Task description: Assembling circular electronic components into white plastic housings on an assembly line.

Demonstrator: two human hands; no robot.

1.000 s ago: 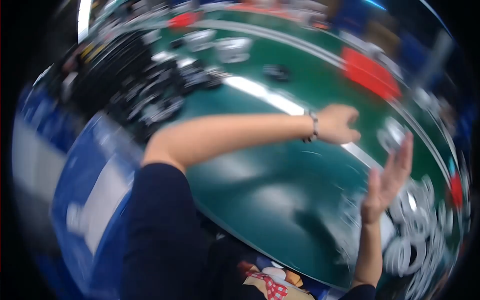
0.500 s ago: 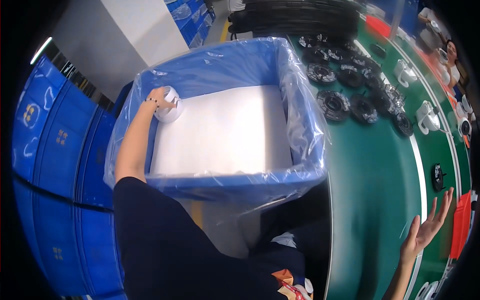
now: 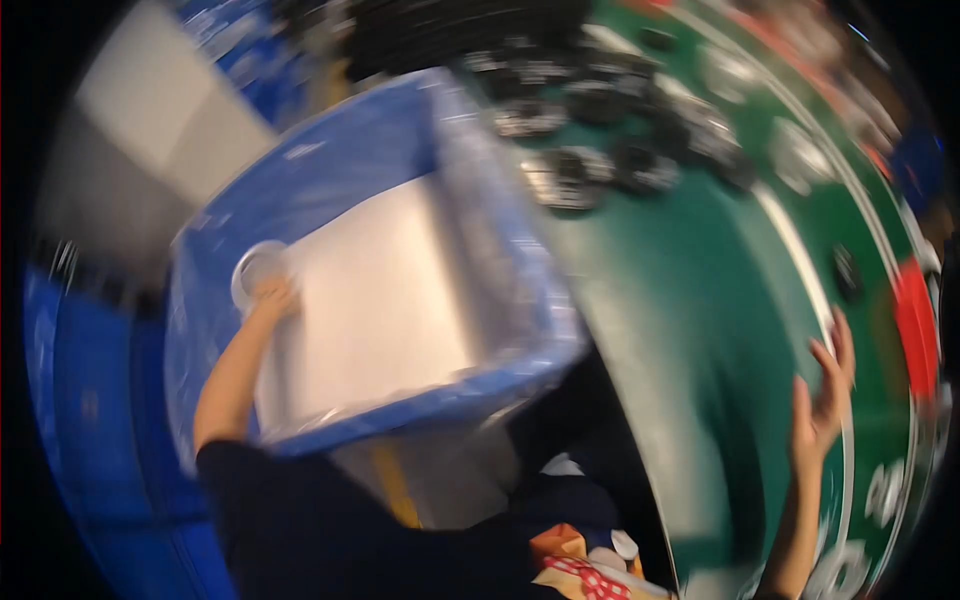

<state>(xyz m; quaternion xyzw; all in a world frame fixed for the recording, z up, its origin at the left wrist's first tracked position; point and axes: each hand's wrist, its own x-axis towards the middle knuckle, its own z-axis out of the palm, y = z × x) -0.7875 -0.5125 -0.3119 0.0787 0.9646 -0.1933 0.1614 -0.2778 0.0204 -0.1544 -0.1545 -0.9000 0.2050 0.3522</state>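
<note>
My left hand (image 3: 275, 294) reaches into a large blue bin (image 3: 360, 418) lined with clear plastic. It is at the near edge of a round, hollow white plastic housing (image 3: 238, 283), which sits by the far left corner of a white sheet (image 3: 375, 300) in the bin. Motion blur smears those fingers, so their grip cannot be made out. Over the green work surface (image 3: 680, 300) on the right, my right hand (image 3: 825, 405) is raised with its fingers apart and nothing in it.
Several round black parts (image 3: 575, 175) lie at the far end of the green surface. White housings (image 3: 800, 155) and a black part (image 3: 847, 272) are along its right side, near a red piece (image 3: 915, 325). Stacked blue crates (image 3: 95, 410) line the left.
The view has turned to the right and blurred. My left hand has drawn back from over the white housing to its near edge. My right hand's fingers are more bent.
</note>
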